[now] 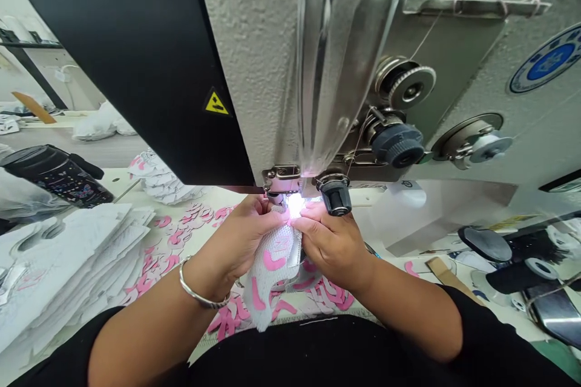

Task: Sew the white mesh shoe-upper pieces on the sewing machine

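Note:
Under the head of a sewing machine [258,72], a white mesh fabric piece [276,242] with pink curved patches lies between my hands and hangs toward my lap. My left hand [247,233] pinches its left edge close to the needle area. On the other side, my right hand [331,242] grips the fabric with thumb and fingers near the presser foot. A bright lamp glare [296,204] washes out the spot between my fingertips, so needle and stitching cannot be made out.
Loose pink cut-outs [331,293] cover the bed around my hands. Stacked white fabric pieces [77,260] stand at left, with a black patterned bottle [57,175] behind. Thread tension knobs [397,145] jut out above my right hand. At right lies a black thread spool [521,275].

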